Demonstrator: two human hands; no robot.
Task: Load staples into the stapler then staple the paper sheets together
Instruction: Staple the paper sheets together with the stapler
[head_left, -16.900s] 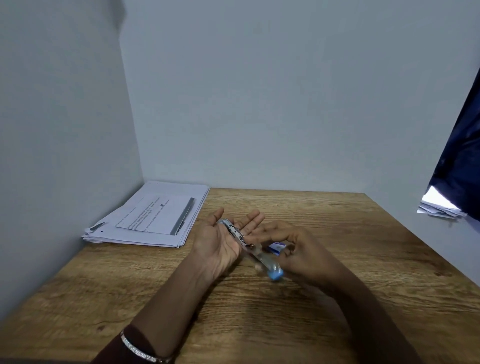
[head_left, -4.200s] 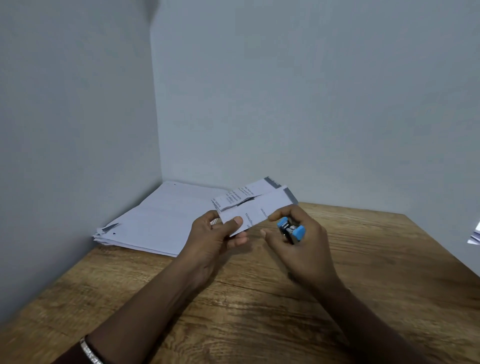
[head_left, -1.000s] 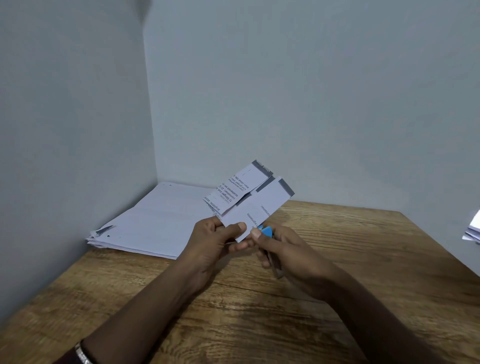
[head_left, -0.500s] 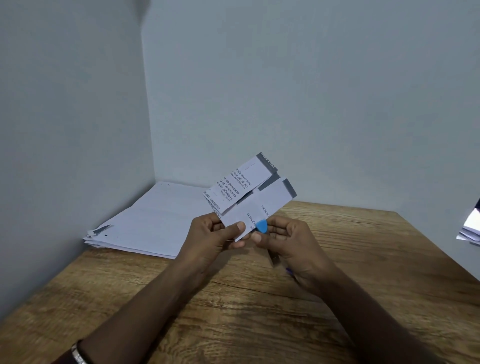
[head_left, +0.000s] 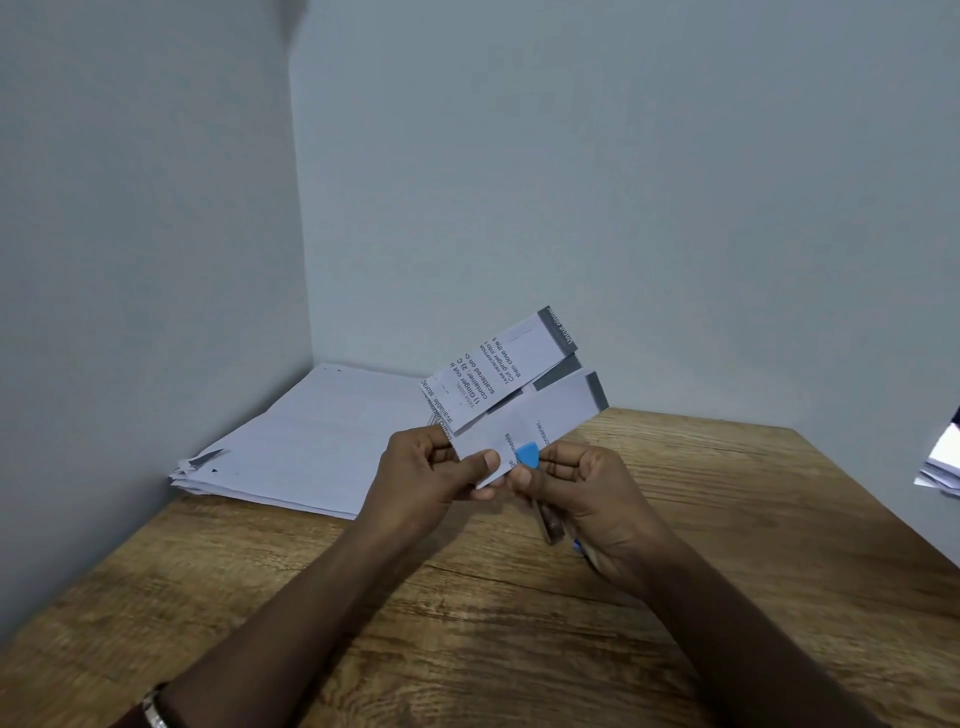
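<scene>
Now the right hand (head_left: 597, 499), its grip clamped on the stapler (head_left: 530, 455), is nosing it further over the paper sheets (head_left: 550, 415) that the left hand (head_left: 415, 478) is pinching; stapling seems imminent.

The left forearm (head_left: 291, 618) and right forearm (head_left: 727, 629) angle inward, bringing the hands close together. The left hand (head_left: 423, 480) pinches folded white printed paper slips (head_left: 524, 410) between thumb and fingers. The right hand (head_left: 589, 499) curls round a small blue-tipped metal stapler (head_left: 530, 456).

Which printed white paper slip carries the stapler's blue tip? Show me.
The lower white slip, nearest the right hand; the blue stapler tip lies on it. The upper slip fans clear.
</scene>
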